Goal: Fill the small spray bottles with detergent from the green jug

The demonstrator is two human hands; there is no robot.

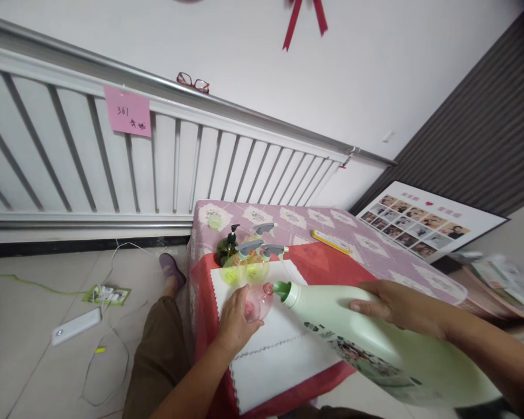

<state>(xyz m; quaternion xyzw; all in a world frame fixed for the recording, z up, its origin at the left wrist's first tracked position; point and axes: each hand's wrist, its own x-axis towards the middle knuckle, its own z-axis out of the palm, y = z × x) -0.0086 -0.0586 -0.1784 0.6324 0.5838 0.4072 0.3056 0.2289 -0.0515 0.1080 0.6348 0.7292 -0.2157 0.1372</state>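
My left hand (236,322) is wrapped around a small clear pink bottle (259,301), its open neck tilted to the right. A large pale green detergent jug (332,299) lies tipped in my right hand (397,305), which grips it from above. The jug's green spout (282,290) meets or nearly meets the pink bottle's mouth; whether liquid flows I cannot tell. Just beyond stand yellow-green spray bottles (254,269) with grey trigger heads (274,250). Beside them is a dark green pump bottle (225,250).
A white cloth (271,372) and a red cloth (327,269) cover part of the patterned tablecloth (362,250). A yellow box (330,241) lies farther back. Behind runs a white radiator (244,169) with glasses (193,82) on top. Cables and a power strip (107,294) lie on the floor.
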